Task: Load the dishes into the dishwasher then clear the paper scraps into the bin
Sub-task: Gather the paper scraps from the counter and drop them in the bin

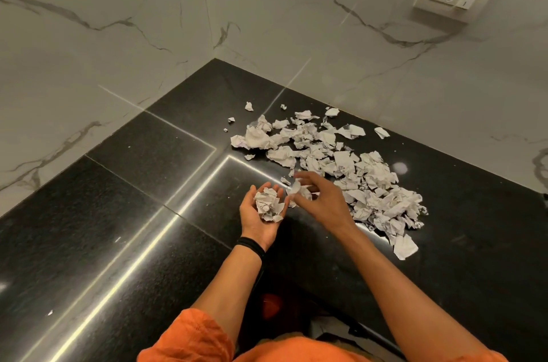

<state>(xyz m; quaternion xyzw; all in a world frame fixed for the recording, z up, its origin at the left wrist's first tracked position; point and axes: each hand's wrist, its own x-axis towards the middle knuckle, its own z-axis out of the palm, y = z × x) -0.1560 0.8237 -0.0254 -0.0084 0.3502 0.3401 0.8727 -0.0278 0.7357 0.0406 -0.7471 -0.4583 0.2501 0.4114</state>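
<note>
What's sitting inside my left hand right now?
The cupped left hand holds crumpled paper scraps. The palm beneath is covered, so anything under them can't be seen. The right hand pinches another scrap alongside.

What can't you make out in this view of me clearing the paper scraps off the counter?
Head view only:
- Right hand: motion blur hides whether its grip has closed on a scrap.
- Left hand: the wad it cups hides its palm.
- Print on the paper scraps: too small to read.
- Reddish object below the counter edge: in shadow, unidentifiable.
- Bin and dishwasher: outside the frame.
</note>
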